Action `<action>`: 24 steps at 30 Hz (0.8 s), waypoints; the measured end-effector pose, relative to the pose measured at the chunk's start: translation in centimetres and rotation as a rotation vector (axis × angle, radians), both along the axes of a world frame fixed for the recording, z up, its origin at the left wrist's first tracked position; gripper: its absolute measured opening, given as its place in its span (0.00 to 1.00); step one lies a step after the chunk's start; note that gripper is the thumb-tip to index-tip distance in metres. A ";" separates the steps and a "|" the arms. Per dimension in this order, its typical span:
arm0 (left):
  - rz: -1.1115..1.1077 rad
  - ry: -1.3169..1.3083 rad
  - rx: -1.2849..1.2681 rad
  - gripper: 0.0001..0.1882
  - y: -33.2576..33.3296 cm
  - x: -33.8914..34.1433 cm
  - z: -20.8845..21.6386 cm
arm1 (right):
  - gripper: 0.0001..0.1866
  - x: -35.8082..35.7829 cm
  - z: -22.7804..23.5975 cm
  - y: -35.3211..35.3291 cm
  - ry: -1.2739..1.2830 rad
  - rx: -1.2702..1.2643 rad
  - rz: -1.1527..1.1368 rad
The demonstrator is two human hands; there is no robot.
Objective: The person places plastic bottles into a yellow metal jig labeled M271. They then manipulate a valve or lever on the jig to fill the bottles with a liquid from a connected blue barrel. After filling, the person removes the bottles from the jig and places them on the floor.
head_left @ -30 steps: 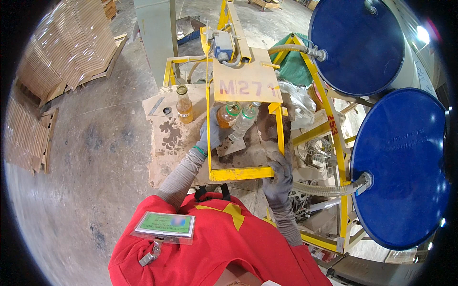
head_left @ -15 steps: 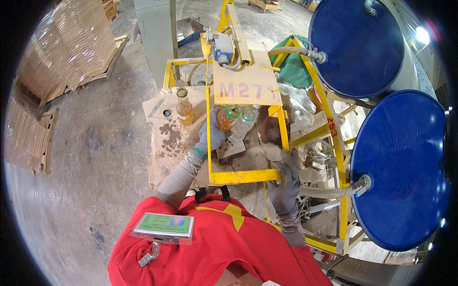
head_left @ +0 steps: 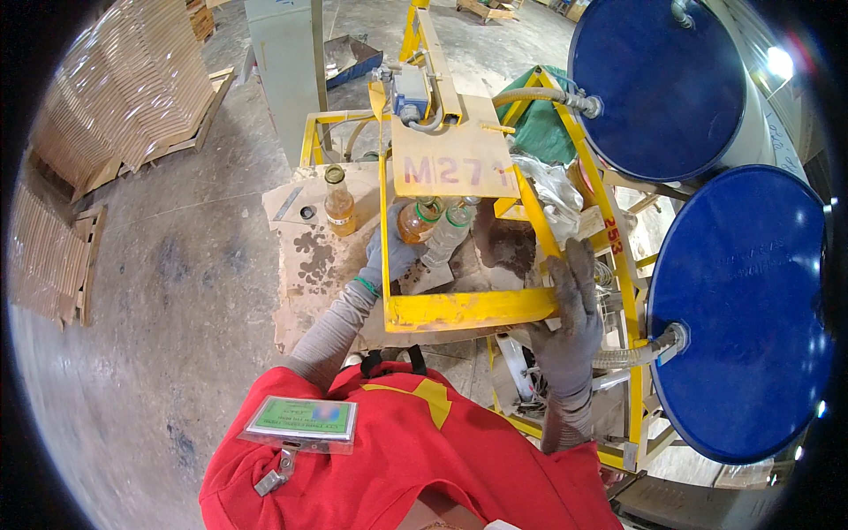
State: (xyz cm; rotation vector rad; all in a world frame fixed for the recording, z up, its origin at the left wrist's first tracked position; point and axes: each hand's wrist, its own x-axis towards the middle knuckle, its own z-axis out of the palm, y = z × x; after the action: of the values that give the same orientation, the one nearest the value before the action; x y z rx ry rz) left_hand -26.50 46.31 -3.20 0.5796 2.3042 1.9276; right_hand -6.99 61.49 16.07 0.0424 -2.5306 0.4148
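My left hand [head_left: 395,253], in a grey glove, is closed round a glass bottle of amber liquid [head_left: 415,223] with a green ring at its neck. Its fingertips are hidden behind the bottle. Touching or very near it on the right leans a clear bottle [head_left: 449,233], also green-ringed. Another amber-filled bottle [head_left: 339,205] stands open-topped to the left on the stained board [head_left: 291,252]. My gloved right hand [head_left: 572,305] grips the near right corner of a yellow metal frame [head_left: 468,310], thumb at the bar's lower side. A wooden panel [head_left: 452,150] on the frame partly covers the bottle necks.
Two blue-topped drums [head_left: 742,309] with hoses [head_left: 632,357] stand at the right, beside a fixed yellow stand [head_left: 634,389]. A switch box [head_left: 411,93] sits above the panel. Wrapped corrugated sheets [head_left: 132,97] are stacked on pallets at left, past a grey post [head_left: 287,79].
My right hand has moved right and upward with the frame's near corner, and the frame's front bar looks raised. My left hand stays at the bottle.
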 end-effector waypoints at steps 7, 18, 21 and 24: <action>-0.142 -0.053 0.226 0.37 0.4 -0.2 -1.0 | 0.39 -2.4 4.4 0.3 0.111 -0.001 0.047; -0.044 -0.028 -0.064 0.46 0.1 -0.5 -0.6 | 0.37 -7.1 9.1 1.9 0.184 -0.081 0.162; -0.050 -0.052 0.009 0.47 0.3 -0.1 0.3 | 0.35 -8.8 9.7 2.7 0.229 -0.124 0.294; -0.060 -0.066 0.030 0.48 0.4 -0.1 0.6 | 0.33 -9.9 10.6 2.8 0.216 -0.207 0.331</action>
State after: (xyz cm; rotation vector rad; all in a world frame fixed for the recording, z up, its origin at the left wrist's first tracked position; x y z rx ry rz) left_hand -26.56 46.68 -2.64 0.5724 2.1958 1.9278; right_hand -16.85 64.29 26.65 0.4086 -2.2570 0.7578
